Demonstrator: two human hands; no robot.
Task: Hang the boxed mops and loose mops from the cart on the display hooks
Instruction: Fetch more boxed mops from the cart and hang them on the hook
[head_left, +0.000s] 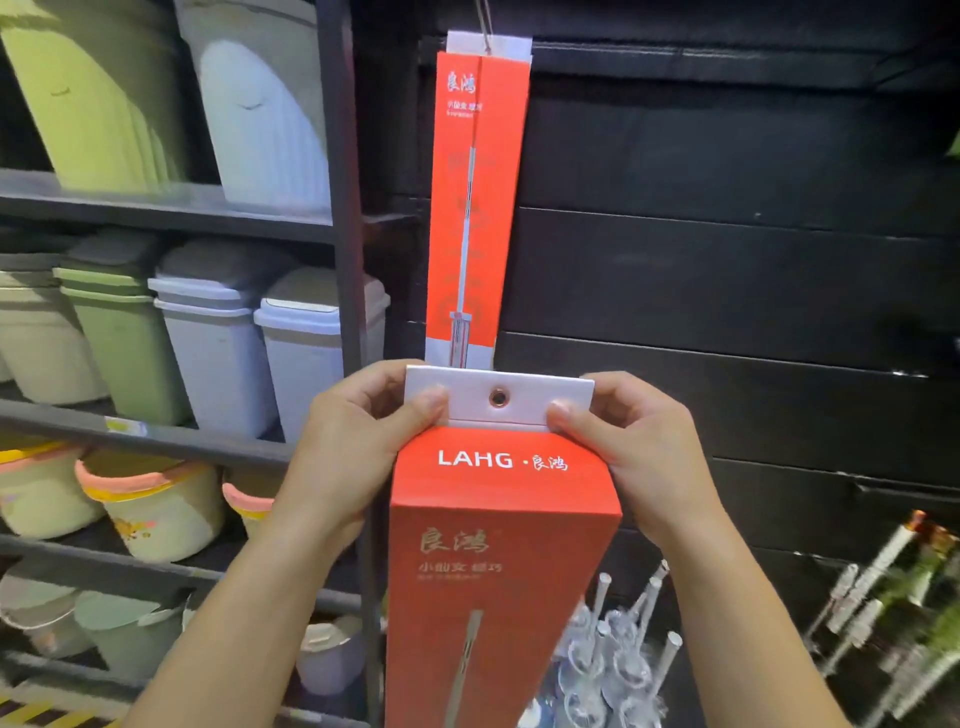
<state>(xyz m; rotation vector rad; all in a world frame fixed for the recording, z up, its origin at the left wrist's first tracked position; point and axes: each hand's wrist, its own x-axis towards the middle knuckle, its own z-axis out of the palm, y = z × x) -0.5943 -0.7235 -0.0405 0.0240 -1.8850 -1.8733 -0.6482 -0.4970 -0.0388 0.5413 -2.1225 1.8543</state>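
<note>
Shelving: dark metal rack (166, 208) at far left, stacked with pale green and grey-white lidded plastic bins (208, 353)
Left grip: left hand (353, 447) curled round the left end of the white cardboard hang tab (524, 387), thumb pressed on its front face, fingers behind
Held box: tall red cardboard mop box (498, 551) with white lettering, upright between both hands, tab topmost, its copper-coloured metal eyelet (499, 398) midway between the two thumbs
Hung box: second red cardboard mop box (475, 208) hanging from a thin string directly above, its lower end just behind the held tab
Right grip: right hand (634, 447) pinching the tab's right end, thumb in front
Wall: black slatted panel (727, 291) behind and to the right
Loose mops: pale mop handles in clear plastic wrap (628, 634), low and just right of the held box
</note>
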